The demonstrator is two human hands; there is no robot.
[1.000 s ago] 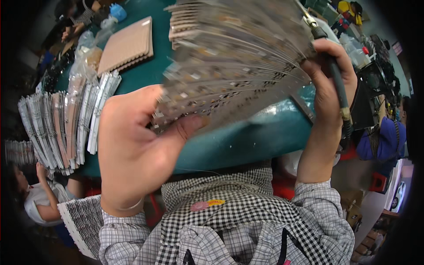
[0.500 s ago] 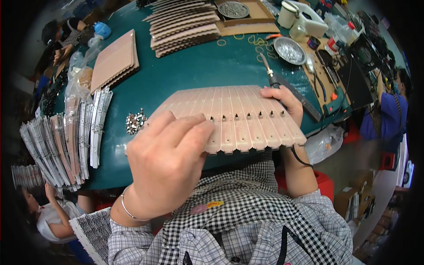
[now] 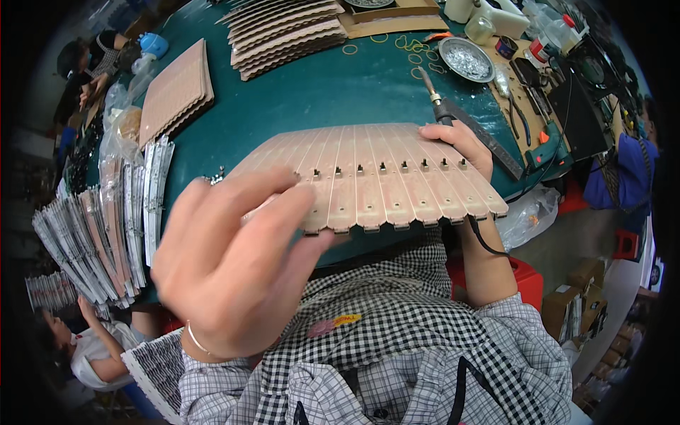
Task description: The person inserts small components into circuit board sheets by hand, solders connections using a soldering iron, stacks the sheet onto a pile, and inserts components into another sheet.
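Note:
A pale pink panel of long strip circuit boards (image 3: 375,195), with scalloped edges and a row of small black components, is tilted in front of me. My right hand (image 3: 464,145) grips its far right edge, with the thumb on top. That same hand also holds a soldering iron (image 3: 440,105), whose tip points away; its cord hangs by my wrist. My left hand (image 3: 230,258) is at the panel's left part, fingers curled over the boards and thumb at the near edge. Its blurred fingers hide whatever small piece may be between them. Behind it, a pile of small shiny parts (image 3: 216,176) is mostly covered.
Stacked pink panels (image 3: 287,35) lie at the back, more panels (image 3: 177,92) at the left. Bundled strips (image 3: 85,237) fill the left edge. A metal dish (image 3: 466,59), rubber bands (image 3: 414,46), pliers (image 3: 520,120) and a dark bar (image 3: 489,145) are at the right. Co-workers sit nearby.
My left hand has shifted left along the component row, uncovering one more black component. The panel and my right hand with the soldering iron have moved slightly farther away and to the right.

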